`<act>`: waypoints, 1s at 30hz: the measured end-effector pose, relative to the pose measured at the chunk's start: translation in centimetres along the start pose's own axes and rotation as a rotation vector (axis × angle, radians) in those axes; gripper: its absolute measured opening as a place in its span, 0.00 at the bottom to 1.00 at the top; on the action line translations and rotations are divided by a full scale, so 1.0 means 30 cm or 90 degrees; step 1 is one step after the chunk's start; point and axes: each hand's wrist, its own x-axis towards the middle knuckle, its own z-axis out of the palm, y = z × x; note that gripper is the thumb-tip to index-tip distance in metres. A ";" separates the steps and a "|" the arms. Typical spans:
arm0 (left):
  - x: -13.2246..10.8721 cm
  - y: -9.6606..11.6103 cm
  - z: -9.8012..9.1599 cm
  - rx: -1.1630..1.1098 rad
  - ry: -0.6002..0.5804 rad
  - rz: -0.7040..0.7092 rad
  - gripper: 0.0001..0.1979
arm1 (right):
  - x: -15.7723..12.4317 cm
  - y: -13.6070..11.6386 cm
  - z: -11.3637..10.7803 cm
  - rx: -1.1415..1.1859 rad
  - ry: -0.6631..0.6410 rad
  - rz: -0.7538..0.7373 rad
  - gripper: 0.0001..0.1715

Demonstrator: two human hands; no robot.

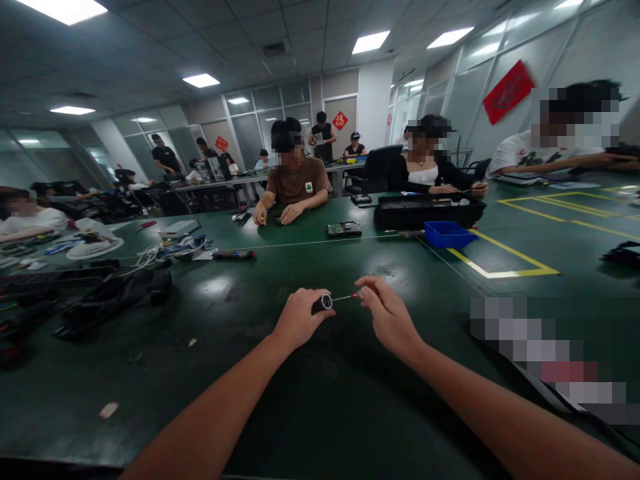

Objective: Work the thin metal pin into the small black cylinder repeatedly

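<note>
My left hand (301, 313) is closed around a small black cylindrical part (326, 302). Its round end, with a pale ring, faces right. In my right hand (387, 313) I grip a small screwdriver (356, 296) with a red handle, pinched between thumb and fingers. The thin metal shaft runs left, and its tip meets or nearly meets the ringed end; I cannot tell whether it touches. Both hands are over the middle of the green table (320, 400). My left fingers hide most of the cylinder's body.
Ahead lie a green circuit-board drive (344, 229), a blue bin (450, 235) and a long black casing (430, 211). A dark pen-like tool (234, 255) and a black bag-like item (117, 303) are left. Co-workers sit across, including a person in brown (297, 180).
</note>
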 end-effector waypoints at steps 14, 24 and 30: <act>0.015 0.009 -0.031 0.036 0.020 0.048 0.18 | 0.069 0.099 0.010 0.335 0.029 0.189 0.18; 0.013 -0.008 -0.023 0.050 -0.013 0.009 0.18 | 0.050 0.076 0.014 0.210 0.068 0.131 0.19; 0.013 0.000 -0.024 0.053 -0.007 0.001 0.18 | 0.038 0.048 0.002 0.140 0.051 0.078 0.21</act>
